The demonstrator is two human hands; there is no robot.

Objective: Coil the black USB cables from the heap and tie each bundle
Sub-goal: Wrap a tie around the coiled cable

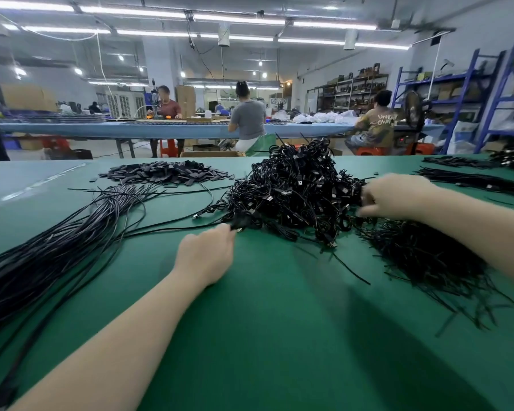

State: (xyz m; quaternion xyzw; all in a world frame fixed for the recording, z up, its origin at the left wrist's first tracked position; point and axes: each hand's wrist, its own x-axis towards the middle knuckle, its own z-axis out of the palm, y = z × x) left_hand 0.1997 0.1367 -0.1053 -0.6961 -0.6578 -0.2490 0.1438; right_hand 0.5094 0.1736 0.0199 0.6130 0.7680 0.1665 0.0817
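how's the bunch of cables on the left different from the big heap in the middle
The left bunch lies long, loose and roughly parallel, low on the green table; the middle heap is small coiled bundles piled high. The left hand grips a bundle at the heap's edge; nothing touches the bunch. Both are black cable.

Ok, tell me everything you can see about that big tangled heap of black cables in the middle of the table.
The heap of black cables is a tall, loose mound of thin, glossy cables coiled into small bundles, with rectangular USB plugs poking out all over. It sits on the green table, beyond the middle, its top rising above the far edge. The left hand pinches a bundle at its near left foot; the right hand, blurred, reaches into its right side. A pile of thin black ties lies against its right foot.
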